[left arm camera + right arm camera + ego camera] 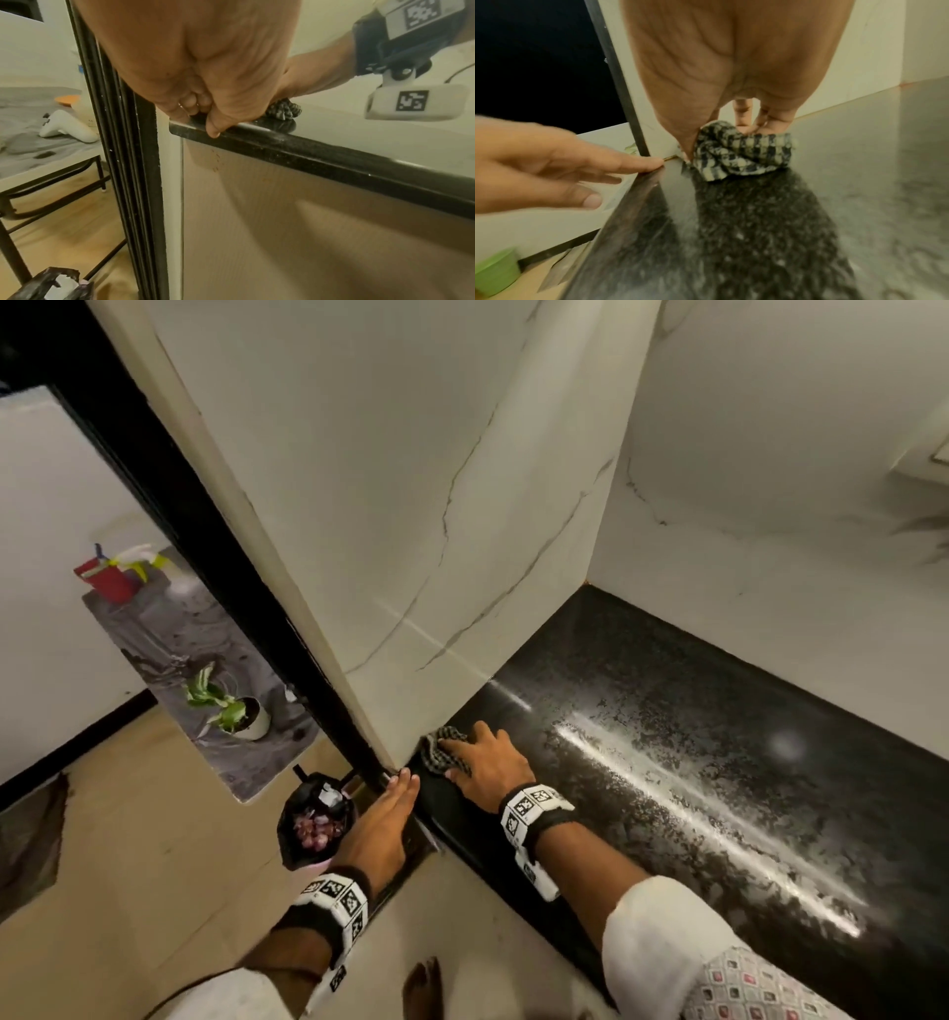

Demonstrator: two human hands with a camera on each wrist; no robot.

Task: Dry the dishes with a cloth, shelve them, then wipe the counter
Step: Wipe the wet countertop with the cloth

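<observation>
Right hand was pressing a bunched-up checkered cloth onto the black speckled counter, fingers curled over it, right in the corner where the counter met the white marble wall. Left hand was pretty much flat, fingers straight, tips resting on the counter's front edge just beside the cloth, holding nothing.

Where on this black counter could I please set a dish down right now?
The counter is bare from the right hand to the back wall. It is crowded only at the near left corner: the cloth under that hand, the left hand at the edge.
</observation>
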